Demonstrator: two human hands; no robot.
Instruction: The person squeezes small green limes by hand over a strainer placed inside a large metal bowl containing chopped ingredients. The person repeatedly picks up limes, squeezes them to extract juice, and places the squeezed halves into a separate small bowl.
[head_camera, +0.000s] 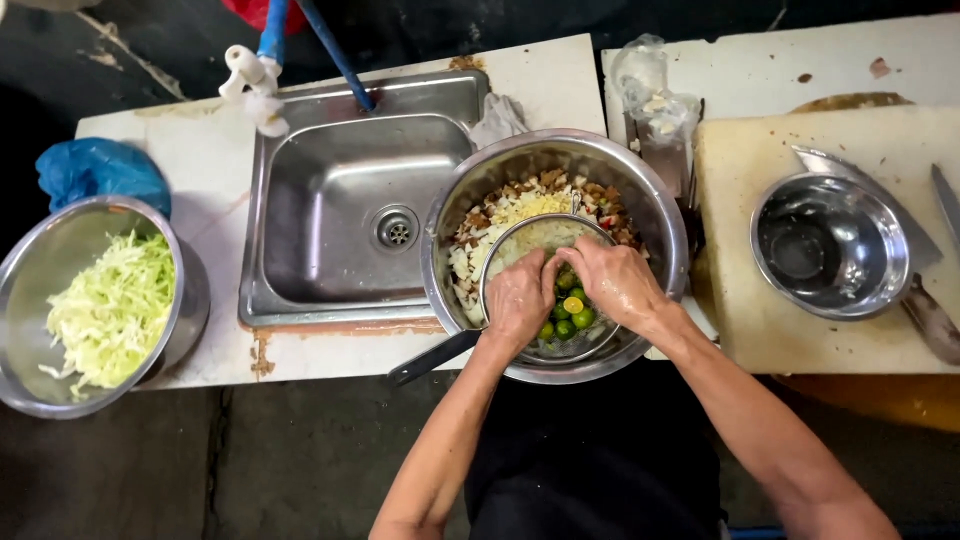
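Observation:
A large steel mixing bowl (655, 205) holds chopped meat, diced onion and other bits. A round wire strainer (520, 232) with a dark handle (435, 358) rests over it, with several small green citrus fruits (570, 322) inside. Both my left hand (518, 300) and my right hand (615, 280) are pressed together over the strainer, fingers closed around a small citrus fruit that is mostly hidden between them.
A steel sink (340, 210) lies to the left, with a blue hose (335, 50) above. Far left stands a bowl of shredded cabbage (110, 310). On the right, a cutting board (735, 320) carries an empty steel bowl (830, 245) and a cleaver (925, 300).

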